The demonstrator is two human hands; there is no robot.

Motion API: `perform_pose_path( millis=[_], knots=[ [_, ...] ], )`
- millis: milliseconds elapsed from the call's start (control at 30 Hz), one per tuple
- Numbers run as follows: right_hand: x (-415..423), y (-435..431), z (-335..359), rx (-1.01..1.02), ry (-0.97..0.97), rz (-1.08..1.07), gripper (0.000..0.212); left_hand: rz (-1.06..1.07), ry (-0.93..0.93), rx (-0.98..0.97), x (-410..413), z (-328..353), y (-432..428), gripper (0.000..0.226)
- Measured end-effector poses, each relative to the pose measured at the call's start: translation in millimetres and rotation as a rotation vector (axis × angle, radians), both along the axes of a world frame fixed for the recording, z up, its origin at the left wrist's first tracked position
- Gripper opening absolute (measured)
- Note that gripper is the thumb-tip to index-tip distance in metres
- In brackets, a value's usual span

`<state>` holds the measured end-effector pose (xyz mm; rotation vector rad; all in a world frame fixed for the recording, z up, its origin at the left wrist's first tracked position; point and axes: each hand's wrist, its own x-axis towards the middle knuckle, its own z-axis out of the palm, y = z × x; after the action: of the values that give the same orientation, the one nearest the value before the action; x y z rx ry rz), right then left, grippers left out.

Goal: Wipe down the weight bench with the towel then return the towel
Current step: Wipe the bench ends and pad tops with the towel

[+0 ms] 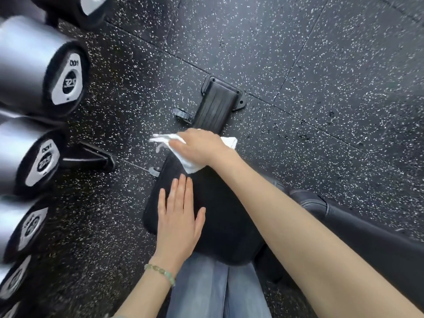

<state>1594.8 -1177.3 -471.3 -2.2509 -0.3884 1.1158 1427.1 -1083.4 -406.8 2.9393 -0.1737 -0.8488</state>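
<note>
A black padded weight bench (220,216) runs away from me in the middle of the head view. A white towel (187,162) lies crumpled at its far end, spilling over both edges. My right hand (199,145) presses flat on the towel, palm down, fingers pointing left. My left hand (180,214) rests flat on the bench pad nearer to me, fingers straight and together, holding nothing. A green bead bracelet is on my left wrist.
Beyond the pad, the bench's black foot plate (216,104) and wheels sit on the speckled rubber floor (321,76). A rack of large dumbbells (46,74) lines the left side. Another black padded piece (358,228) lies to the right. My jeans (213,288) show below.
</note>
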Motion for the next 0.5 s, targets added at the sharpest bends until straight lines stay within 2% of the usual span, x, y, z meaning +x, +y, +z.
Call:
perform_pose_path(
  millis=[67,133,233,300,400,500],
  knots=[
    [-11.4,-18.7,8.3,0.029,-0.019,-0.039,0.051,0.004,0.002,-0.011,-4.2,1.4,2.6,0.068],
    [-34.2,-50.5,17.7,-0.007,-0.041,-0.050,0.052,0.010,0.005,-0.022,-7.3,2.5,3.9,0.068],
    [-77.9,-93.5,27.7,-0.103,-0.257,-0.038,0.058,0.025,0.005,-0.048,-13.5,2.5,6.2,0.067],
    [-101.2,-105.3,25.9,-0.199,-0.412,0.014,0.055,0.037,0.010,-0.062,-20.2,2.5,7.8,0.067],
    [-102.8,-89.7,24.9,-0.252,-0.524,0.016,0.050,0.043,-0.002,-0.054,-30.9,2.3,10.3,0.066],
    [-73.8,-40.0,25.9,-0.222,-0.523,0.011,0.051,0.047,-0.021,-0.053,-41.3,2.0,12.9,0.066]
  ],
)
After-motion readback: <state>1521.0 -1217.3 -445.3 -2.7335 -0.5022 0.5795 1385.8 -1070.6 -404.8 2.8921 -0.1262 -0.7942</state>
